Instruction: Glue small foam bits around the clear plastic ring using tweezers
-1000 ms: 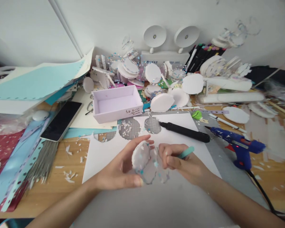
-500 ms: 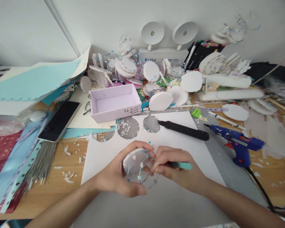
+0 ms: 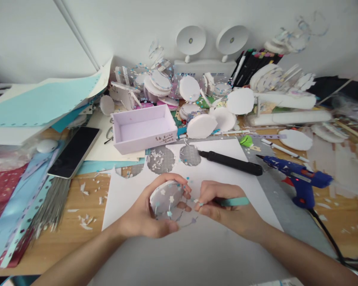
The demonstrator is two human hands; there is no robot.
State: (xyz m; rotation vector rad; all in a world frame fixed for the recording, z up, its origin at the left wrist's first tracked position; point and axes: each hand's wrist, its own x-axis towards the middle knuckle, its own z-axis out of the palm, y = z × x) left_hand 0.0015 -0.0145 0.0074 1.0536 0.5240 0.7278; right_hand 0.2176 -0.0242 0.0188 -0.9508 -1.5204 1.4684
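Note:
My left hand [image 3: 146, 212] is closed around a small round white foam disc [image 3: 165, 197] covered by clear film with pale confetti shapes inside. My right hand [image 3: 223, 210] is pinched, fingertips touching the disc's right edge, and a teal pen-like tool [image 3: 234, 201] lies gripped in it, pointing right. Both hands hover over a white sheet [image 3: 226, 174] with round holes cut along its top edge.
A black craft tool [image 3: 231, 163] and a blue glue gun [image 3: 298, 180] with its cable lie right of the sheet. A lilac open box [image 3: 143, 131] stands behind, a phone [image 3: 74, 153] to the left. Several white discs, pens and paper stacks crowd the back.
My left hand has turned the disc from edge-on to face up and lowered it slightly leftward. My right hand's fingertips moved in against its right rim.

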